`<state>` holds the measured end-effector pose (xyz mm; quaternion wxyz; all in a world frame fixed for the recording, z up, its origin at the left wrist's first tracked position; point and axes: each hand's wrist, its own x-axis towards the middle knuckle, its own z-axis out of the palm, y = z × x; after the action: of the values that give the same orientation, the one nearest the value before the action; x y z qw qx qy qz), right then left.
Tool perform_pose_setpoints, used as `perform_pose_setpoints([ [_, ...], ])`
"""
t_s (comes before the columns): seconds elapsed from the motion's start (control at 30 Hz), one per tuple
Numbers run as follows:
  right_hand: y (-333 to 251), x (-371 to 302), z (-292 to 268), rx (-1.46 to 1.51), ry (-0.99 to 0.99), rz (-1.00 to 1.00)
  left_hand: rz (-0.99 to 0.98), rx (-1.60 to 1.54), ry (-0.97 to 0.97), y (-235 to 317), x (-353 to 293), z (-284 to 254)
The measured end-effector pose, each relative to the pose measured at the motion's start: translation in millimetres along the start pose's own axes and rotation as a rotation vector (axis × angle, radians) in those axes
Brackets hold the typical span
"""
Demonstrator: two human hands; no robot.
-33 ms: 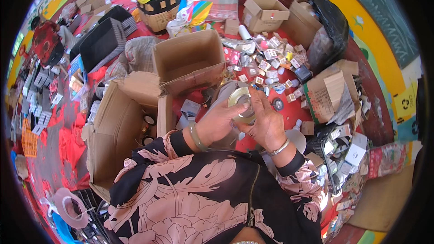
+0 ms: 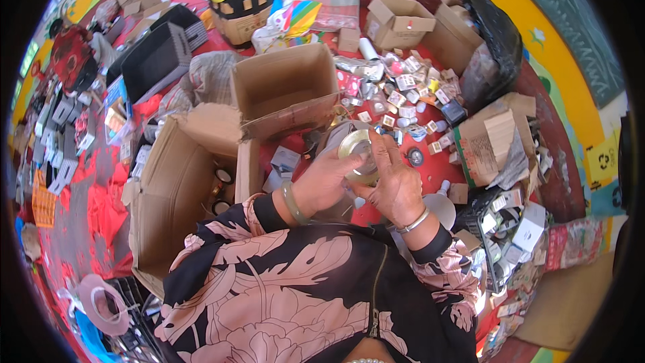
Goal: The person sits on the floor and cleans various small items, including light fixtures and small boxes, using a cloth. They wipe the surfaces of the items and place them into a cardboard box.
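Note:
Both hands meet in front of my chest around a round, clear thing with a yellowish rim (image 2: pixel 354 142); its exact kind cannot be made out. My left hand (image 2: pixel 328 178), below a pale bangle, grips its left side with the thumb across its face. From the right, my right hand (image 2: pixel 396 185), with a silver bangle, presses fingers along its edge and covers part of it. Just left of my hands stands an open cardboard box (image 2: pixel 175 181) with a few round, dark-rimmed pieces inside. A small dark round piece (image 2: pixel 414 156) lies on the red floor covering, right of my right hand.
Another open carton (image 2: pixel 285 87) stands ahead. Many small boxes and jars (image 2: pixel 406 91) are scattered beyond my hands. At right are a black crate (image 2: pixel 496 265) of packages and a flattened-looking carton (image 2: pixel 487 141). A person in red (image 2: pixel 70 54) is at the far left.
The view has shifted very slightly, so the surroundings sit a little farther right. My hands keep the same hold on the round clear thing.

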<state>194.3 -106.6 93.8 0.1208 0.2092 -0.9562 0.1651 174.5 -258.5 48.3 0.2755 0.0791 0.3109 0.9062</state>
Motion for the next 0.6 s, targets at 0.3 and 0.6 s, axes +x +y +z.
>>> perform_pose_setpoints([
  [0.3,29,7,22,0.548,0.016,0.244,0.599,0.416,0.465,144,-88,-40],
  [0.6,105,-31,72,0.969,-0.006,0.717,0.758,0.55,1.097,176,-206,-135],
])
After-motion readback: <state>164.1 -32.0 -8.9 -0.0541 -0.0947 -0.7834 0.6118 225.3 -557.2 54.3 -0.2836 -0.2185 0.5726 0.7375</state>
